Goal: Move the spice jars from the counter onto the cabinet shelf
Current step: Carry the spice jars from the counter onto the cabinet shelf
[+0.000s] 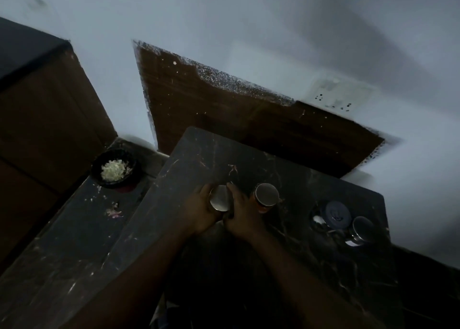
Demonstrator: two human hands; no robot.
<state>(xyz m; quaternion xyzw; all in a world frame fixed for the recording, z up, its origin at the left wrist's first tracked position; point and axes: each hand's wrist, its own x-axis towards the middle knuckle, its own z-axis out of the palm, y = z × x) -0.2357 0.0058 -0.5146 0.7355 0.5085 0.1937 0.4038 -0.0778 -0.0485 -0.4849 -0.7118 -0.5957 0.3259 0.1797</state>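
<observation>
A spice jar with a round metal lid [220,198] sits between both my hands over the dark marbled counter [204,154]. My left hand [199,212] wraps its left side and my right hand [242,216] presses its right side. A second metal-lidded jar [266,195] stands just right of my right hand, touching or nearly touching it. Further right stand a dark-lidded jar [336,211] and another metal-lidded jar [362,230]. The scene is dim and blurred.
A black bowl of white shredded food [114,169] rests on the lower ledge at left. A brown cabinet [44,119] rises at far left. A brown panel [236,119] and a wall socket [333,92] sit behind the counter.
</observation>
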